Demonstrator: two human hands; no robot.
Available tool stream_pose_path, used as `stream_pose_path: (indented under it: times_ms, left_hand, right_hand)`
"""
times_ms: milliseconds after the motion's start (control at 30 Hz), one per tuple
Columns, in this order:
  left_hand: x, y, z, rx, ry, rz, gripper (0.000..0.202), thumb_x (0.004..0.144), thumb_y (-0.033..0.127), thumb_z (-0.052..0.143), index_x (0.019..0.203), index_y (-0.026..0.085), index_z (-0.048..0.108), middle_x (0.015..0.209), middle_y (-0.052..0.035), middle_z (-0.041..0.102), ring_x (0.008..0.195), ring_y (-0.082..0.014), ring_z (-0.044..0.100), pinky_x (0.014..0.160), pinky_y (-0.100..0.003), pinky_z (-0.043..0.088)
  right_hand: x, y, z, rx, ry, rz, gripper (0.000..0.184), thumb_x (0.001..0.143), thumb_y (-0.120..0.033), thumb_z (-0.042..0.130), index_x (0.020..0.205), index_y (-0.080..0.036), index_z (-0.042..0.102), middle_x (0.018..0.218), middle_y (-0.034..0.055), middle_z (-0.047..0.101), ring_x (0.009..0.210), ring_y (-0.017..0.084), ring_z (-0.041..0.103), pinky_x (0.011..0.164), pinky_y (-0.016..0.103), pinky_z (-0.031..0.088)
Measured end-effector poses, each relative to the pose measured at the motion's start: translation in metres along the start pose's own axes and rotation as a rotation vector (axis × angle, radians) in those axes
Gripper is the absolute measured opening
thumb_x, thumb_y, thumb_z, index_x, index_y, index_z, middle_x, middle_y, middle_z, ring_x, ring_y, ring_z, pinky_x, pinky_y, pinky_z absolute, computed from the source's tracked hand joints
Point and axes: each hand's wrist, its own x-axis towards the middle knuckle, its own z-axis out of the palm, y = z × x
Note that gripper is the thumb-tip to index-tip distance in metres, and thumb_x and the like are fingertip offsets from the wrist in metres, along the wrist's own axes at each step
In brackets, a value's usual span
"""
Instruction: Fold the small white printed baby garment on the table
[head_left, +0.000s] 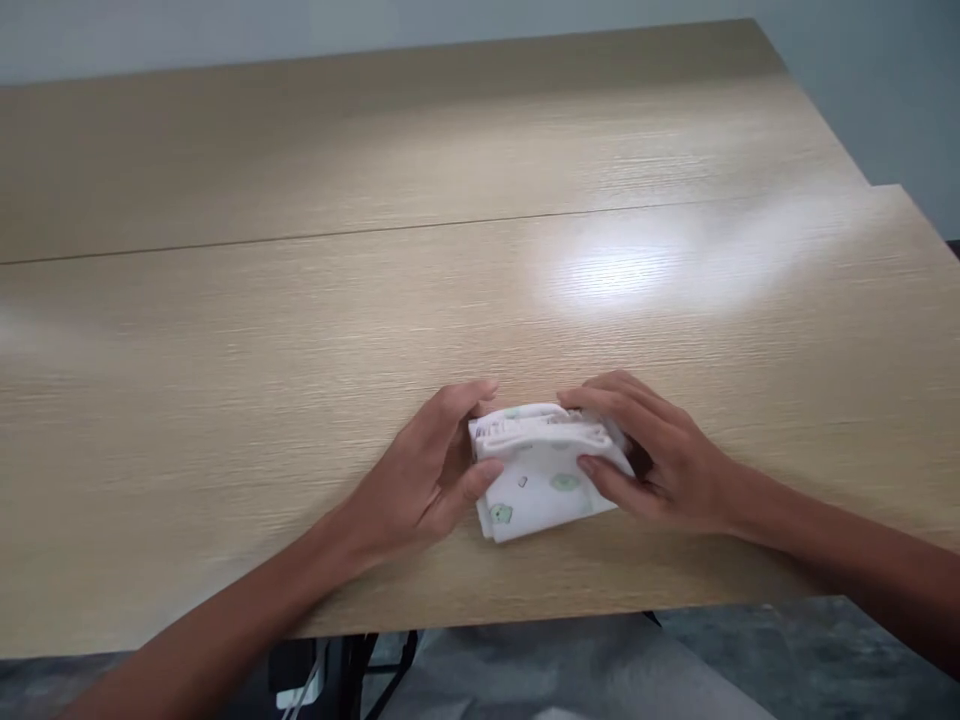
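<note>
A small white cloth (541, 480) with pale green prints lies folded into a thick packet on the wooden table (300, 330), close to the near edge. My left hand (427, 470) cups its left side, fingers over the far edge and thumb against the near part. My right hand (649, 460) holds the right side, fingers across the top fold and thumb pressed on the cloth's upper face. The stacked folded layers show along the far edge between my fingertips.
The table is made of two light wood tops joined along a seam (450, 225) that runs left to right. A pale wall stands behind it. Below the near edge are dark table legs (352, 665) and grey floor (570, 670).
</note>
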Motion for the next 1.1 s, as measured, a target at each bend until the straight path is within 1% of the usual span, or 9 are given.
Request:
stream_pose_path:
  times_ms: [133, 200, 333, 400, 533, 700, 833, 1000, 1100]
  left_hand:
    - [0.002, 0.003, -0.002, 0.047, -0.157, 0.026, 0.054, 0.097, 0.033, 0.059, 0.144, 0.023, 0.036, 0.126, -0.0085, 0.055, 0.11, -0.0221, 0.053, 0.097, -0.038, 0.045]
    - [0.004, 0.004, -0.002, 0.091, -0.22, 0.079, 0.051, 0.097, 0.037, 0.06, 0.141, 0.022, 0.04, 0.125, -0.0081, 0.057, 0.111, -0.0235, 0.051, 0.099, -0.039, 0.042]
    - [0.004, 0.005, -0.002, 0.075, -0.208, 0.115, 0.052, 0.1, 0.048, 0.055, 0.141, 0.02, 0.04, 0.127, -0.0107, 0.055, 0.114, -0.0252, 0.05, 0.099, -0.04, 0.042]
    - [0.004, 0.005, -0.002, 0.039, -0.183, 0.086, 0.054, 0.101, 0.051, 0.051, 0.143, 0.019, 0.039, 0.13, -0.0122, 0.053, 0.116, -0.0256, 0.049, 0.1, -0.041, 0.042]
    - [0.003, 0.008, -0.001, 0.012, -0.133, -0.003, 0.049, 0.098, 0.043, 0.061, 0.138, 0.02, 0.047, 0.125, -0.0102, 0.058, 0.11, -0.0239, 0.052, 0.096, -0.038, 0.045]
    - [0.001, 0.005, 0.003, -0.239, 0.04, -0.194, 0.029, 0.099, 0.032, 0.06, 0.126, 0.023, 0.058, 0.107, -0.0049, 0.062, 0.084, -0.0147, 0.058, 0.065, -0.022, 0.047]
    - [0.0, -0.002, 0.002, -0.188, 0.136, -0.298, 0.037, 0.099, 0.036, 0.058, 0.134, 0.026, 0.053, 0.115, -0.0067, 0.057, 0.087, -0.0148, 0.058, 0.067, -0.022, 0.05]
    - [0.004, -0.006, -0.005, 0.144, 0.201, -0.097, 0.061, 0.09, 0.037, 0.066, 0.145, 0.025, 0.041, 0.135, -0.0113, 0.046, 0.12, -0.0254, 0.049, 0.096, -0.04, 0.05]
    - [0.005, -0.004, -0.009, 0.181, 0.311, 0.09, 0.053, 0.084, 0.033, 0.071, 0.133, 0.023, 0.052, 0.125, -0.0104, 0.053, 0.117, -0.0268, 0.052, 0.097, -0.043, 0.05]
  right_hand:
    - [-0.005, -0.005, 0.002, 0.006, -0.052, -0.092, 0.042, 0.093, -0.016, 0.054, 0.135, -0.016, 0.049, 0.111, 0.0132, 0.059, 0.097, 0.023, 0.059, 0.079, 0.037, 0.054]
    - [-0.01, -0.005, 0.003, -0.014, -0.019, -0.132, 0.039, 0.093, -0.013, 0.053, 0.131, -0.017, 0.053, 0.11, 0.0119, 0.058, 0.092, 0.021, 0.06, 0.077, 0.036, 0.055]
    - [-0.014, -0.005, -0.002, -0.005, 0.083, -0.276, 0.029, 0.094, -0.013, 0.058, 0.123, -0.016, 0.06, 0.106, 0.0105, 0.058, 0.088, 0.021, 0.063, 0.076, 0.036, 0.057]
    - [-0.014, -0.008, -0.003, 0.034, 0.141, -0.279, 0.028, 0.092, -0.011, 0.063, 0.12, -0.016, 0.063, 0.104, 0.0098, 0.059, 0.088, 0.022, 0.064, 0.074, 0.035, 0.059]
    - [-0.007, -0.015, -0.002, 0.122, 0.35, -0.126, 0.03, 0.084, -0.008, 0.071, 0.112, -0.019, 0.068, 0.1, 0.0079, 0.058, 0.083, 0.021, 0.065, 0.068, 0.034, 0.06]
    - [0.002, -0.014, 0.001, 0.436, 0.268, 0.302, 0.018, 0.088, -0.017, 0.07, 0.106, -0.02, 0.067, 0.109, 0.0095, 0.055, 0.098, 0.022, 0.062, 0.072, 0.032, 0.062]
    - [0.006, -0.01, -0.004, 0.44, 0.374, 0.405, 0.004, 0.091, -0.016, 0.066, 0.092, -0.02, 0.067, 0.104, 0.0068, 0.058, 0.097, 0.018, 0.061, 0.078, 0.029, 0.059]
    - [0.009, -0.006, -0.011, 0.354, 0.303, 0.337, 0.01, 0.093, -0.013, 0.06, 0.088, -0.02, 0.063, 0.083, 0.0017, 0.06, 0.074, 0.014, 0.058, 0.062, 0.026, 0.053]
    - [0.004, -0.003, -0.007, 0.151, 0.234, 0.099, 0.009, 0.092, -0.011, 0.061, 0.091, -0.02, 0.062, 0.081, 0.0017, 0.06, 0.069, 0.015, 0.058, 0.058, 0.028, 0.05]
